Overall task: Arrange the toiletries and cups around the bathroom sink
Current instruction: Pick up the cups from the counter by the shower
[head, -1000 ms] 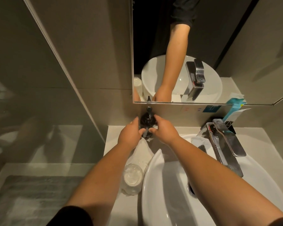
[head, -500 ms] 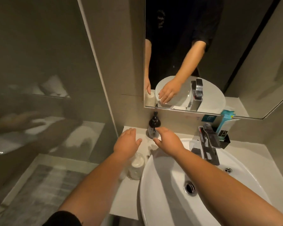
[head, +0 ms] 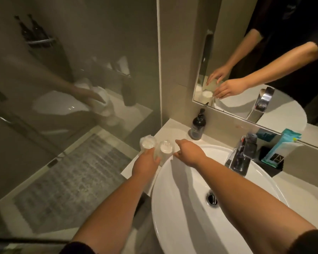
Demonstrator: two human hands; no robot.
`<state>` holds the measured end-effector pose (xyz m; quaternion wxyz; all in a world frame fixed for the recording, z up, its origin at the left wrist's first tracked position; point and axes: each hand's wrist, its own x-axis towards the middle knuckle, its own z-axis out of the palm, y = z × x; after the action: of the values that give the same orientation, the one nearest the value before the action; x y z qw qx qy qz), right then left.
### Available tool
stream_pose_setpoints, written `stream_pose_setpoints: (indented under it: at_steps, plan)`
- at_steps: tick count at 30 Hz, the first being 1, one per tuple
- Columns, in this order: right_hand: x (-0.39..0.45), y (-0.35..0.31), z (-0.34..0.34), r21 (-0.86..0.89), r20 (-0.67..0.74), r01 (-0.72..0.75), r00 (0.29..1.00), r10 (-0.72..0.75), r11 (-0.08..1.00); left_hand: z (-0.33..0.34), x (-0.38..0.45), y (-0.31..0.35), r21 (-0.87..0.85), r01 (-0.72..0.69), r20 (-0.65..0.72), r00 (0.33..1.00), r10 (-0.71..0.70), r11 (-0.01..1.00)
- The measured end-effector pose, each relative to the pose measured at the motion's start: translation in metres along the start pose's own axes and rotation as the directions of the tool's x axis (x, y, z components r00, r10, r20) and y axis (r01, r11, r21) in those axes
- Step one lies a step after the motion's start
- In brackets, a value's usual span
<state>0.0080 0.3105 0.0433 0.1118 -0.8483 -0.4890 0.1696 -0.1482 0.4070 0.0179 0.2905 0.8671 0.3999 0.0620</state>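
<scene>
Hands have left the soap bottle (head: pixel 197 126). Left hand (head: pixel 145 163) grips two wrapped cups (head: pixel 157 146); right hand (head: pixel 190 153) is loose beside them. Cups come next.

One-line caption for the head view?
Both hands, left and right, at two wrapped cups beside the sink.

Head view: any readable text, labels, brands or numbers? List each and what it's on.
None can be read.
Dark pump bottle: pale label on the front, too blurred to read.
Teal packets in the black holder: a dark printed patch, too small to read.
Wrapped cups: no print visible.
Faucet: no marking legible.
</scene>
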Motion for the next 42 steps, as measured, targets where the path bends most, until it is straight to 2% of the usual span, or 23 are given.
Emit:
stream_pose_setpoints:
  at_steps: [3, 10, 13, 16, 19, 24, 28, 35, 42]
  plan:
    - [0.013, -0.002, 0.006, 0.002, 0.043, 0.016, 0.999, -0.016, 1.000, 0.015, 0.001, -0.001, -0.052, 0.056, 0.002, 0.998, -0.056, 0.997]
    - [0.047, 0.002, 0.020, 0.021, 0.168, 0.005, 0.986, -0.009, 1.000, 0.044, 0.029, -0.002, -0.195, 0.041, -0.018, 0.999, -0.046, 0.980]
    - [0.054, 0.002, 0.025, 0.046, 0.178, -0.033, 0.984, 0.024, 0.998, 0.053, 0.036, -0.004, -0.214, 0.078, 0.007, 0.997, -0.078, 0.974]
    - [0.059, 0.005, 0.031, 0.084, 0.140, -0.092, 0.987, 0.079, 0.992, 0.057, 0.042, -0.007, -0.166, 0.080, 0.009, 0.997, -0.080, 0.983]
    - [0.061, 0.006, 0.035, 0.119, 0.119, -0.116, 0.988, 0.102, 0.986, 0.057, 0.046, -0.008, -0.239, 0.086, -0.018, 0.995, -0.093, 0.967]
    - [0.054, 0.010, 0.029, 0.212, 0.003, -0.069, 0.998, 0.070, 0.975, 0.055, 0.050, 0.000, -0.289, 0.077, -0.059, 0.993, -0.098, 0.954]
    - [0.039, 0.001, -0.006, 0.272, -0.111, -0.005, 0.993, 0.037, 0.962, 0.026, 0.043, 0.021, -0.352, 0.042, -0.100, 0.992, -0.082, 0.935]
    - [-0.021, -0.028, -0.073, 0.336, -0.244, 0.038, 0.969, 0.048, 0.941, -0.049, 0.007, 0.063, -0.256, -0.101, -0.162, 0.985, 0.060, 0.961]
    - [-0.095, -0.044, -0.054, 0.357, -0.314, -0.049, 0.934, 0.169, 0.933, -0.052, -0.046, 0.057, -0.185, -0.263, -0.104, 0.963, 0.248, 0.947]
